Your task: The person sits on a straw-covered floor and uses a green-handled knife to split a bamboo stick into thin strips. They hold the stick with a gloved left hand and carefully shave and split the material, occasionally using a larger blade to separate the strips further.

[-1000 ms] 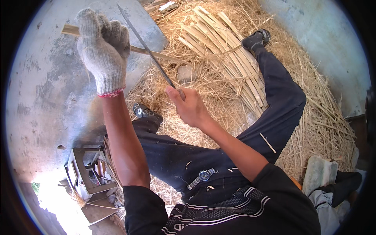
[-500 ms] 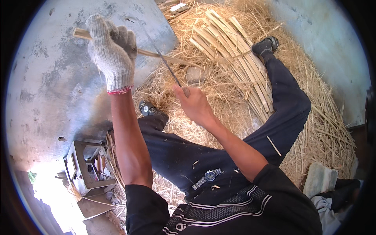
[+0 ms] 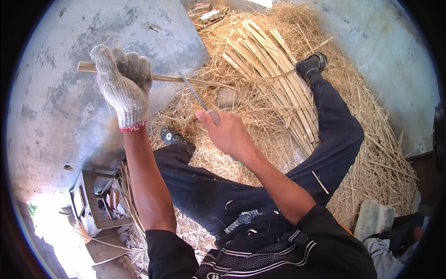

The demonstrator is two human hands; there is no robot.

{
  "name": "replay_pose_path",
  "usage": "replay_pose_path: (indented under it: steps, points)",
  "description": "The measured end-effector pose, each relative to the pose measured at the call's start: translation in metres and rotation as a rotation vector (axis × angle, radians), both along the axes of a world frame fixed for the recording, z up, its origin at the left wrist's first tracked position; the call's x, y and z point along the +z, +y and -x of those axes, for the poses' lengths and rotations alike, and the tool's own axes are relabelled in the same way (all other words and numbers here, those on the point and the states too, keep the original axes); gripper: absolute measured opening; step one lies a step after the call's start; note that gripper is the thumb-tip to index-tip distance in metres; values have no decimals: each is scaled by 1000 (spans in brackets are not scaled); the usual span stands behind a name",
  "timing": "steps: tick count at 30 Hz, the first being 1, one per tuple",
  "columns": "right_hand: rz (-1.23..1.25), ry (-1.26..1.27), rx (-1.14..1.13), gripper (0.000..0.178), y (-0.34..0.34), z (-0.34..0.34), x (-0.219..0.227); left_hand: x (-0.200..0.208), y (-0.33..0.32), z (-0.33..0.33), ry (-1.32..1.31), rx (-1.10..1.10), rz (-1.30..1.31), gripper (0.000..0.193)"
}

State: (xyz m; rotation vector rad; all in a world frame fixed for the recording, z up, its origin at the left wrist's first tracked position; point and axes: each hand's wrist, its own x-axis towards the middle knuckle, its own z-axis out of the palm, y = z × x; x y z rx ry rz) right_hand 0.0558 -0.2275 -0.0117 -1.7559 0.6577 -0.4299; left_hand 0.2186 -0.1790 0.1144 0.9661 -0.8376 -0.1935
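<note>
My left hand (image 3: 123, 86), in a white knitted glove with a red cuff, is wrapped round a long, thin bamboo strip (image 3: 168, 78). The strip's cut end sticks out left of the glove, and its other part runs right, low over the shavings. My bare right hand (image 3: 231, 134) grips the handle of a knife (image 3: 197, 96). Its narrow blade points up and left, with the far part crossing or touching the strip just right of the glove. I cannot tell whether the edge bites into it.
A bundle of split bamboo strips (image 3: 274, 76) lies on heaped shavings (image 3: 381, 153), beside my right shoe (image 3: 311, 64). A blocky stool-like frame (image 3: 95, 197) stands lower left. A wristwatch (image 3: 244, 218) rests on my lap. Plastered walls rise left (image 3: 60, 107) and right (image 3: 381, 56).
My gloved hand has come down and slightly left with the strip. The knife blade, which reached well past the strip before, now shows shorter, its far part at the strip.
</note>
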Motion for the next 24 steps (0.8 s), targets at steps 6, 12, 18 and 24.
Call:
replay_pose_path:
  steps: [6, 12, 18, 24]
  points:
    - [-24, 50, -124, 68, -9, 4, -44, -1, -18, 17, -52, -146, -27, 60]
    - [-208, 176, -64, 70, -32, 28, -65, 5, -27, 18, -167, -179, -71, 60]
    - [-168, -115, -46, 72, -16, 18, -47, 6, -34, 26, -45, -216, -94, 59]
    - [-387, -15, -47, 72, -13, 21, -42, 5, -31, 7, -100, -293, -45, 59]
